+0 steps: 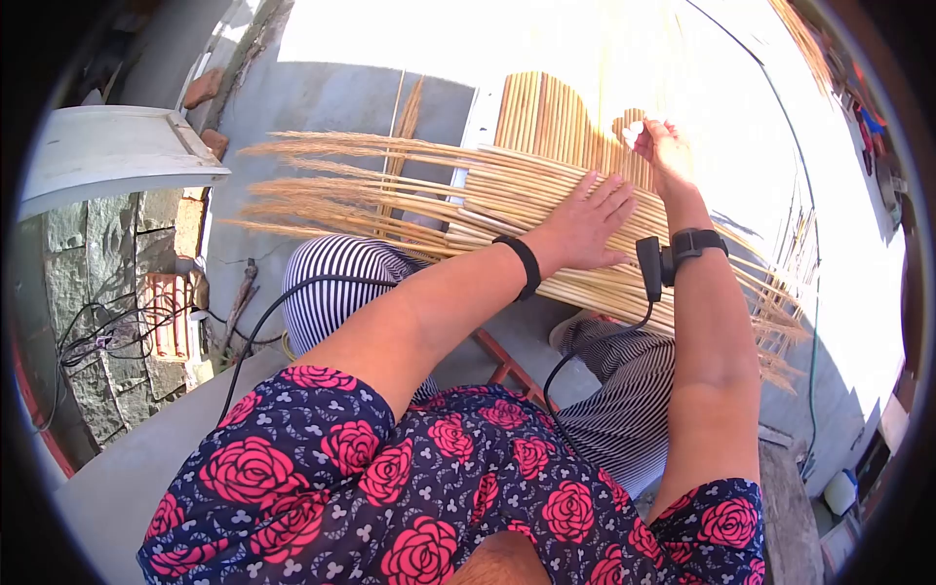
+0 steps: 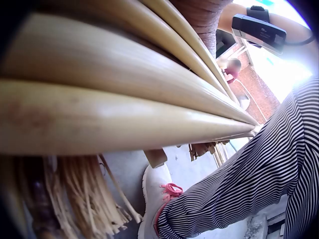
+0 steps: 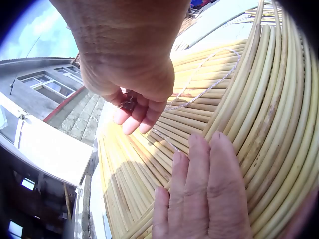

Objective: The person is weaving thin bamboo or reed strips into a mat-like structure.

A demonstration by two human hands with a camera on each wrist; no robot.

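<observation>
The left hand [image 1: 589, 226] lies flat, fingers spread, on a layer of long pale reeds [image 1: 487, 185]; its fingers [image 3: 199, 184] also show low in the right wrist view. Farther out, the right hand [image 1: 668, 156] is raised over the joined reed mat [image 1: 541, 112], fingertips pinched at a small white thing [image 1: 634, 133]. In the right wrist view the right hand [image 3: 132, 74] has curled fingers around something small and dark [image 3: 128, 101]. A thin twisted cord [image 3: 203, 93] loops over the mat beside it and passes behind the fingers. Thick reeds [image 2: 114, 64] fill the left wrist view.
Feathery reed ends [image 1: 302, 190] stick out to the left over the striped trouser legs [image 1: 327, 292]. A white panel [image 1: 122, 146] stands at the left, near bricks [image 1: 166, 312] and black cables. A shoe with a pink lace [image 2: 157, 191] is below the reeds.
</observation>
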